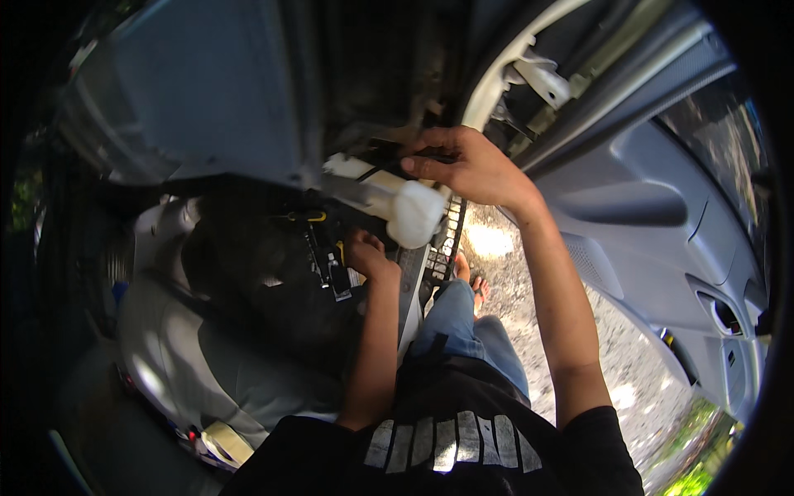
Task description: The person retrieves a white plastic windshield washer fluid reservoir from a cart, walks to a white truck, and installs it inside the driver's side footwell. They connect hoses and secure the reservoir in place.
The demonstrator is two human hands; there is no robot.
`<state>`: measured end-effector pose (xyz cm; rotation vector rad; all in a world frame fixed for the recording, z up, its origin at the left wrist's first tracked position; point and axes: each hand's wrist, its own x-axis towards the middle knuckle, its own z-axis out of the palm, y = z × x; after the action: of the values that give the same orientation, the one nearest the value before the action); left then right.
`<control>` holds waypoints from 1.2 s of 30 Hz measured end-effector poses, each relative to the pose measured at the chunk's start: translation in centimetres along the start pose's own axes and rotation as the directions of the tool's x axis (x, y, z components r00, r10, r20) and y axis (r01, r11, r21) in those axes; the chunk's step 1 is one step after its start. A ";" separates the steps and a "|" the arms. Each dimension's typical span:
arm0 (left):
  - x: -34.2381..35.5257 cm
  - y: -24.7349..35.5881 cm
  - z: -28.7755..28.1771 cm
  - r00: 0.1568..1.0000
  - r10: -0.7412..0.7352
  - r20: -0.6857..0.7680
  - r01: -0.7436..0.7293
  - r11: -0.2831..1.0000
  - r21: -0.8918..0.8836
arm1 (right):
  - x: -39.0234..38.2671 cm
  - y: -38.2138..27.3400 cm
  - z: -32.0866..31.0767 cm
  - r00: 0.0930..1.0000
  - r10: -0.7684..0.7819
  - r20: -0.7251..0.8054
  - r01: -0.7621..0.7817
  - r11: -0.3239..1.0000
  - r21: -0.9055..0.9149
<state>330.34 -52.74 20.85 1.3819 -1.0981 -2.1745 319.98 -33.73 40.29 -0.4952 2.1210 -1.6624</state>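
I am at the open door of a vehicle, beside its front seat. My right hand (pixel 475 165) is raised at a dark opening beneath the dashboard, thumb and fingers curled round something dark that I cannot make out. Just below it a white plastic part (pixel 416 213) with a rounded end juts out of the opening. Lower and to the left, my left hand (pixel 370 255) is closed beside a dark toolset (pixel 318 256). A bit of yellow (pixel 340 251) shows at its fingertips; whatever they grip is hidden. Near the toolset's top lies a yellow-handled tool (pixel 310 217).
A grey panel (pixel 215 91) hangs at the upper left. The grey seat (pixel 248 368) fills the lower left. On the right the door (pixel 628 198) stands wide, above sunlit stony ground (pixel 612 347). A metal door sill (pixel 411 298) runs by my legs.
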 end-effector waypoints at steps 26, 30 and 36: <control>2.2 16.4 6.6 0.582 0.767 0.271 -0.807 0.586 0.075 | 2.3 -2.6 9.6 0.969 0.245 0.026 -0.243 0.967 -0.078; 2.0 16.6 7.1 0.579 0.778 0.243 -0.815 0.558 0.154 | 2.1 -3.2 10.0 0.952 0.305 -0.010 -0.305 0.951 -0.049; 2.3 17.2 8.9 0.579 0.806 0.122 -0.812 0.559 0.165 | 2.0 -2.6 10.2 0.960 0.277 -0.038 -0.279 0.956 -0.092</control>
<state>319.50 -61.51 34.48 0.6372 -1.5982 -1.4035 323.54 -43.85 40.49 -0.1916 2.1802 -1.4211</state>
